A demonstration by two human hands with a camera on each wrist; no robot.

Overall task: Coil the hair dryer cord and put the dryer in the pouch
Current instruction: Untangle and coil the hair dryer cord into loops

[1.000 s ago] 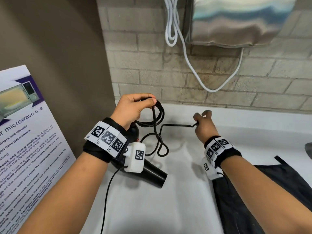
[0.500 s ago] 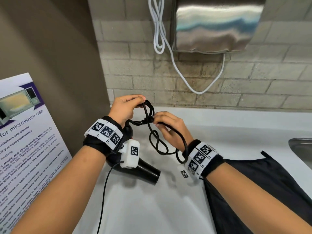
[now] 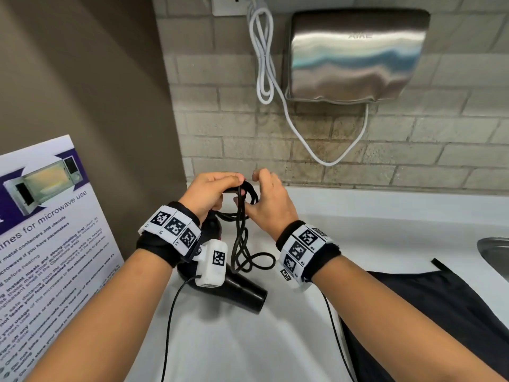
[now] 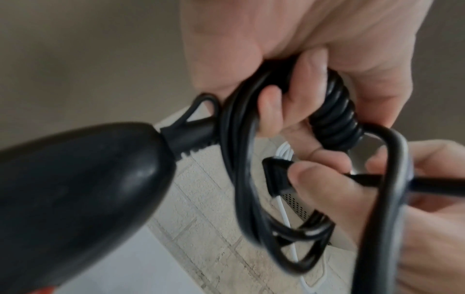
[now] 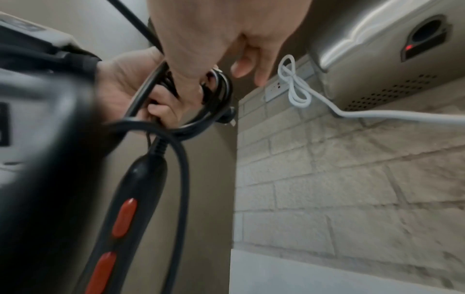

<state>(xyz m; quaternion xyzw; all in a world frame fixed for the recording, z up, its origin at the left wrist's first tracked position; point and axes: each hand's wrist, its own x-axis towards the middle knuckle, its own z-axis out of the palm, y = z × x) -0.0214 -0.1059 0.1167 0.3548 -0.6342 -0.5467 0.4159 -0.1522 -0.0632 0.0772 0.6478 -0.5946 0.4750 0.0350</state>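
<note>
1. Black hair dryer (image 3: 242,290) at frame centre, over white counter (image 3: 248,340); cord (image 3: 242,244) looped, gripped in curled left hand (image 3: 209,193); plug (image 4: 276,175) pinched by right hand (image 3: 268,205).
2. Dark pouch (image 3: 427,312) lower right; steel hand dryer (image 3: 355,53) above.
3. Red switches (image 5: 124,217) seen only from right wrist.

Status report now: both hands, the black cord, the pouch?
Left hand grips black cord coil. Right hand pinches its plug end. Black hair dryer hangs from cord. Black fabric pouch flat on counter, nothing blocking.
</note>
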